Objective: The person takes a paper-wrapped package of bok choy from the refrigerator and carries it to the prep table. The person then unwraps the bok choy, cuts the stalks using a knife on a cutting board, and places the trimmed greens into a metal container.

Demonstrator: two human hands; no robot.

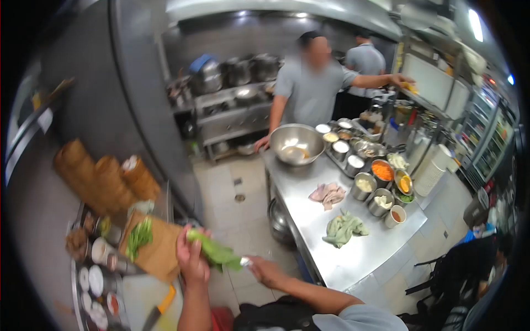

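Nearest me, left of the steel table point(353, 265), the wearer's left hand point(192, 255) is closed around a leafy green stalk point(216, 252); the right hand point(267, 272) is curled near the table's front edge, by the stalk's far end and a small shiny object point(245, 262), and I can't tell whether it grips either; farther left of the table, a yellow-handled knife point(165, 299) lies on a cutting board point(135, 289), with more greens point(140, 238) on brown card point(158, 258) beyond; on the table lie a green cloth point(345, 228), then a pinkish cloth point(327, 195); shredded orange food point(381, 171) fills a container on its right; at the table's far end, a co-worker point(309, 94) stands behind a steel bowl point(298, 144).
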